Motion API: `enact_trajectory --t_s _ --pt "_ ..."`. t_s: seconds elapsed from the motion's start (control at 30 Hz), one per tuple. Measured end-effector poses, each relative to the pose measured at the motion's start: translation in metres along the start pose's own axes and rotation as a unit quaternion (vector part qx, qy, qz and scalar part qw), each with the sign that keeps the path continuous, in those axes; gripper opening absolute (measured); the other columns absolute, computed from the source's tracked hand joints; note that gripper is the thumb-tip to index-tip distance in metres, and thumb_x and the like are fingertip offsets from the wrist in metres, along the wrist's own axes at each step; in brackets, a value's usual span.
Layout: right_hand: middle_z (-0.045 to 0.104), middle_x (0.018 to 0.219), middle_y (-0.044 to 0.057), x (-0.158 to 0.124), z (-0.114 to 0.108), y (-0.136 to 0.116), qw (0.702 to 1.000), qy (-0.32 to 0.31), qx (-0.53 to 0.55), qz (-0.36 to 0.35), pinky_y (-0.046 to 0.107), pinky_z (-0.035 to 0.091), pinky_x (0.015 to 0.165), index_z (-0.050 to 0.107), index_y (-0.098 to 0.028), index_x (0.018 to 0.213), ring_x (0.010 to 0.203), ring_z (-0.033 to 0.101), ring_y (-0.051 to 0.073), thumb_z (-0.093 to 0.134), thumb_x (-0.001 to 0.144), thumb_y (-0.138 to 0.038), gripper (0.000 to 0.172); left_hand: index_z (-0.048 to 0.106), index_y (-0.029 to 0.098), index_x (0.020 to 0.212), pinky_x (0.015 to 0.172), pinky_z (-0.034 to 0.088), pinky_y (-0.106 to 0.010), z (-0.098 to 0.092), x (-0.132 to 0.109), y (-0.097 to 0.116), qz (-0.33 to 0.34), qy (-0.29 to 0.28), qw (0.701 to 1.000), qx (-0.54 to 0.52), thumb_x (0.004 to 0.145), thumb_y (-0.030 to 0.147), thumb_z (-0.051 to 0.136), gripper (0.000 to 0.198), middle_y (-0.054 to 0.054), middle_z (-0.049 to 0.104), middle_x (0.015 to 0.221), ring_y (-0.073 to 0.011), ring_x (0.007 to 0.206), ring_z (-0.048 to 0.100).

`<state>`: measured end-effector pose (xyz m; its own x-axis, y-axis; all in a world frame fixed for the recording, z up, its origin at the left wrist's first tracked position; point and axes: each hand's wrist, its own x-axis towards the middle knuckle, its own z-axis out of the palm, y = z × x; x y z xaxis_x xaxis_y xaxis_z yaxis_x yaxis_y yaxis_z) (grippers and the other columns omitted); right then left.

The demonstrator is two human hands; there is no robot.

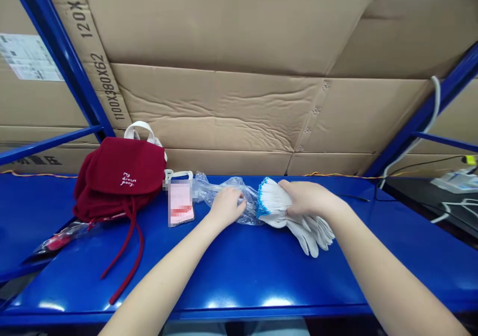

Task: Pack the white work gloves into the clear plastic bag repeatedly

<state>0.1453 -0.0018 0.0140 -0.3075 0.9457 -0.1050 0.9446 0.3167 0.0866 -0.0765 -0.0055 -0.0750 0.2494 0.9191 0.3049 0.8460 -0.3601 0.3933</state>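
Note:
A stack of white knit gloves (298, 224) with blue cuffs lies on the blue shelf (239, 276), cuffs pointing left. My right hand (306, 199) is closed round the cuff end of the stack. Just left of the cuffs lies a clear plastic bag (220, 189), crumpled on the shelf. My left hand (226, 206) pinches that bag at the edge nearest the gloves. The glove fingers hang free toward the right front.
A dark red drawstring bag (119, 179) with white handles sits at the left, cords trailing forward. A phone (181, 201) lies beside it. Flat cardboard (224, 102) lines the back. A white power strip (453, 180) and cables are at the far right.

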Motion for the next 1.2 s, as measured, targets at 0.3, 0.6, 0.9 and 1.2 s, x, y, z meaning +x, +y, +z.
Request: enact_trajectory --t_s 0.3,0.6,0.9,1.2 --pt "0.063 0.099 0.012 -0.016 0.031 -0.001 0.997 0.043 -0.026 -0.054 0.033 0.041 0.068 0.052 -0.02 0.102 0.089 0.061 0.03 0.069 0.055 -0.036 0.052 0.062 0.014 0.094 0.076 0.048 -0.039 0.028 0.04 0.013 -0.106 -0.091 0.988 0.058 0.07 0.044 0.064 0.039 -0.019 0.068 0.096 -0.0333 0.093 0.063" --pt "0.066 0.098 0.009 -0.011 0.013 0.003 0.991 0.094 0.09 -0.012 0.028 0.039 0.063 0.054 -0.022 0.108 0.085 0.062 0.026 0.063 0.066 -0.046 0.05 0.064 0.017 0.086 0.079 0.047 -0.032 0.016 0.002 -0.003 -0.013 -0.112 0.994 -0.003 0.075 0.014 0.052 0.017 -0.009 0.069 0.09 -0.0237 0.088 0.064" --pt "0.063 0.11 0.006 -0.002 0.016 -0.035 0.966 0.05 0.13 -0.22 0.031 0.041 0.081 0.053 -0.024 0.123 0.098 0.057 0.026 0.067 0.062 -0.03 0.063 0.062 0.018 0.092 0.066 0.048 -0.027 -0.005 -0.009 -0.029 -0.066 -0.133 0.984 -0.094 0.067 0.012 0.057 0.026 -0.003 0.068 0.078 -0.0201 0.073 0.063" --pt "0.064 0.104 0.008 0.007 0.02 -0.044 0.97 0.043 0.078 -0.228 0.031 0.041 0.083 0.061 -0.02 0.105 0.097 0.057 0.027 0.065 0.058 -0.025 0.048 0.056 0.018 0.055 0.064 0.043 -0.027 -0.016 -0.01 -0.048 -0.142 -0.108 0.973 -0.147 0.06 0.014 0.063 0.009 -0.002 0.06 0.061 -0.0202 0.068 0.06"
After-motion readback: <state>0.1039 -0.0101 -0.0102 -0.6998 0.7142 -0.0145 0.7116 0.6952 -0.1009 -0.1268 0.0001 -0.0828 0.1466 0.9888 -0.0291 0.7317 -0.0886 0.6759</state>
